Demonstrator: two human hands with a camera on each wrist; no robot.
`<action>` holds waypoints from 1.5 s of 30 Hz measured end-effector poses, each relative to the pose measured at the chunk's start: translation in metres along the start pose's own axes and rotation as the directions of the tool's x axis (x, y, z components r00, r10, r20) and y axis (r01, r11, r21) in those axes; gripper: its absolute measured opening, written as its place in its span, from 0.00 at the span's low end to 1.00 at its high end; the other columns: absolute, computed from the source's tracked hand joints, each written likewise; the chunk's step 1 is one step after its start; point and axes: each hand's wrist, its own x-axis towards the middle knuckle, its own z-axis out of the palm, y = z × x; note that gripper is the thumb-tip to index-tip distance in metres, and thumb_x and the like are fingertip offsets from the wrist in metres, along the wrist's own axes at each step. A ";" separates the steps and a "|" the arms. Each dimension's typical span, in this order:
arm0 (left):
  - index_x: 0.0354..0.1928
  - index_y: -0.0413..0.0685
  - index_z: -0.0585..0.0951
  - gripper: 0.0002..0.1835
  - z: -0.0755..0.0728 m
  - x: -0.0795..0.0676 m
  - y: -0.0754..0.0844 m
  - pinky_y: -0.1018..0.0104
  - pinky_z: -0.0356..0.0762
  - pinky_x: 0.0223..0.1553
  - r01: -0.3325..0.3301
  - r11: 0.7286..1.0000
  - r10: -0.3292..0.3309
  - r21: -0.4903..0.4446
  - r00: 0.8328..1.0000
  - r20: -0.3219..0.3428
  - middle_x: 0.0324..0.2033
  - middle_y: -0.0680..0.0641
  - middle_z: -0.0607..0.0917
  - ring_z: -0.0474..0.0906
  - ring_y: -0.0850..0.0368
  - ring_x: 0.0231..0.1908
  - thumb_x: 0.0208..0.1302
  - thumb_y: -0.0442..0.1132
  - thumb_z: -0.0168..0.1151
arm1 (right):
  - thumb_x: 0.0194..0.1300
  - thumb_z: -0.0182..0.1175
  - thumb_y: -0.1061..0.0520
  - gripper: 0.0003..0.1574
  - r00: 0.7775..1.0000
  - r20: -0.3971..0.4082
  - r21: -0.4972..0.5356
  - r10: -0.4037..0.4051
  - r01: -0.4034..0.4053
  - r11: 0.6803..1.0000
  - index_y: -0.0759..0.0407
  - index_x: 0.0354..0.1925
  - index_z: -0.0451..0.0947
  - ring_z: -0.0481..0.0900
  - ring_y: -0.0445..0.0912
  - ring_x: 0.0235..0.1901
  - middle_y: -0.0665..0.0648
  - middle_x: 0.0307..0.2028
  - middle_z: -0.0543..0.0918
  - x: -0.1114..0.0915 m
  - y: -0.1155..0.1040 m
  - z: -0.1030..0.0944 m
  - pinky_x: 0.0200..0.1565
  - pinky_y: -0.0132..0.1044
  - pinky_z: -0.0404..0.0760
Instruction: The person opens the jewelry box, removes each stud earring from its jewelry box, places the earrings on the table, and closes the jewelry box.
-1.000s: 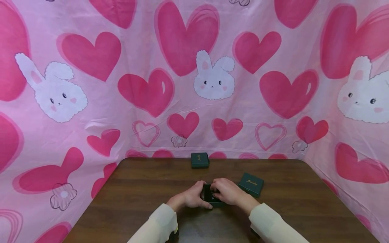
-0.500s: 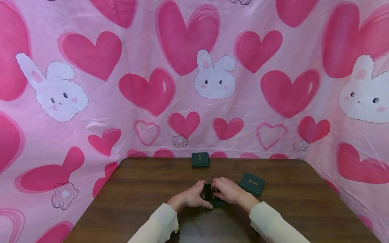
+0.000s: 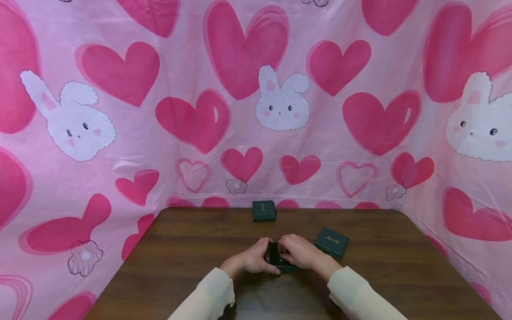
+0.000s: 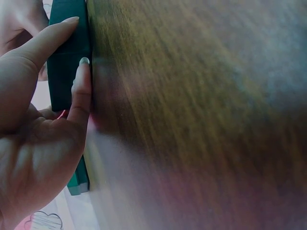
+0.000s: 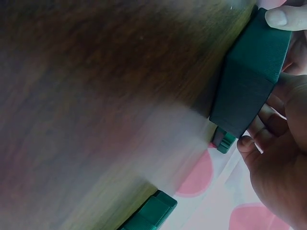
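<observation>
Open box (image 3: 286, 269): dark green, on the table (image 3: 192, 258), well inside every table edge, its near wall facing the person.
Left hand (image 3: 254, 258): grips the box from its left side, fingers curled round that side, thumb against the near wall.
Right hand (image 3: 299, 251): fingers bent in over the right rim; whether they pinch anything is hidden.
Shiny piece (image 3: 281, 261): small, inside the box, just beside the right fingers.
Lettered box (image 3: 331, 243): near the right hand, beyond it to the right, turned at an angle.
Far box (image 3: 264, 210): near the far edge, a strip of wood between it and the hands.
Side room: broad wood reaches from each forearm to its side edge.
</observation>
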 end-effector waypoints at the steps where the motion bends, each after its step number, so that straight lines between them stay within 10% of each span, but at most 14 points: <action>1: 0.57 0.45 0.69 0.35 0.000 0.000 0.000 0.61 0.70 0.47 0.001 1.000 -0.001 0.001 1.000 0.000 0.46 0.49 0.70 0.70 0.54 0.44 0.53 0.41 0.81 | 0.65 0.70 0.62 0.06 1.000 0.000 0.003 0.001 -0.001 1.000 0.52 0.33 0.82 0.73 0.37 0.29 0.44 0.29 0.76 0.000 0.000 0.000 0.39 0.34 0.80; 45: 0.57 0.44 0.69 0.35 0.002 0.002 -0.002 0.62 0.70 0.48 -0.023 1.000 0.023 0.015 1.000 -0.012 0.46 0.49 0.71 0.70 0.56 0.44 0.53 0.42 0.81 | 0.69 0.67 0.59 0.05 1.000 -0.015 0.018 -0.011 0.011 1.000 0.56 0.43 0.83 0.73 0.35 0.32 0.44 0.33 0.79 -0.004 0.002 0.001 0.39 0.34 0.80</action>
